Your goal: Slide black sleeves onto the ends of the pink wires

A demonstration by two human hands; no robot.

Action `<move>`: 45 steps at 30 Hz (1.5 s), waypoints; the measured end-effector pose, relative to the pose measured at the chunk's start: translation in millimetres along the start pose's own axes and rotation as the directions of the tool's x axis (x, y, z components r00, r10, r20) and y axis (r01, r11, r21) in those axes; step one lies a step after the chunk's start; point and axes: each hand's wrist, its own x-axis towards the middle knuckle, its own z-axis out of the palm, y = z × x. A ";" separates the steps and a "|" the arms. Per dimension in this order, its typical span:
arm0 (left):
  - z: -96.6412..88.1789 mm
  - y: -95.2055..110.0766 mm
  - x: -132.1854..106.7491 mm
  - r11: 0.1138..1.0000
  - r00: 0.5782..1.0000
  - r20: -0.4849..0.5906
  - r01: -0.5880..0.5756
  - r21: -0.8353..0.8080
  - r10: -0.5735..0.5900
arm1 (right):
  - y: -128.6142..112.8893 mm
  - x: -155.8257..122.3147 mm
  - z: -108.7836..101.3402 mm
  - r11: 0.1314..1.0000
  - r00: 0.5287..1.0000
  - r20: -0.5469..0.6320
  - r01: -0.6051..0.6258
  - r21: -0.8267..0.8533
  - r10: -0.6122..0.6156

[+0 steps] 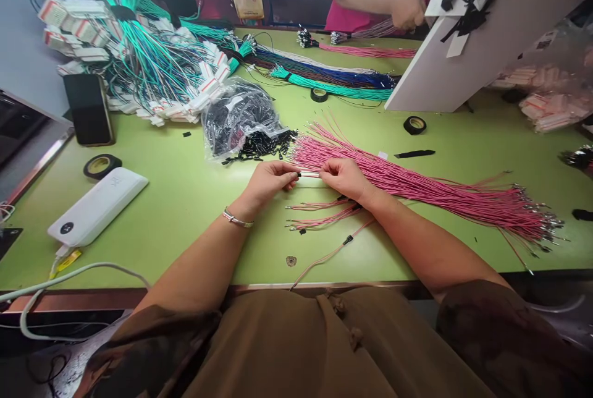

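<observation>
Near the middle of the table my left hand (274, 180) pinches a small black sleeve-like piece (299, 173). Facing it, my right hand (343, 179) is closed on a thin pink wire (311, 175), whose end reaches the black piece. Whether the wire is inside it or only touching, I cannot tell. Behind and right of my right hand lies a long bundle of pink wires (417, 191) with metal ends. Below my hands are several shorter pink wires (315, 222) and one wire with a black piece (348, 240) on it.
A clear bag (241, 117) spills small black pieces (264, 146). Teal cables with white connectors (152, 64) pile up at back left, by a phone (89, 107), tape roll (102, 166) and power bank (98, 207). A white panel (467, 55) stands at right; a co-worker's hand (407, 8) is beyond.
</observation>
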 end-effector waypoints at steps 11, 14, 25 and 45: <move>19.1 -10.5 0.1 0.949 0.980 0.079 -0.196 0.246 0.182 | 0.4 -2.6 -1.6 0.997 0.966 0.253 0.038 0.061 -0.052; 23.0 -10.8 -2.3 0.931 0.968 0.097 -0.251 0.265 0.233 | -0.1 -2.4 -3.9 0.991 0.961 0.276 -0.051 0.126 0.015; 21.9 -12.4 -6.1 0.971 0.966 0.210 -0.182 0.153 0.148 | -6.7 -2.5 -11.1 0.997 0.930 0.360 0.080 0.012 -0.079; 21.0 7.9 -18.8 0.843 0.827 0.552 -0.367 0.393 0.103 | -23.0 -3.5 -75.2 0.925 0.806 0.550 0.008 -0.381 0.219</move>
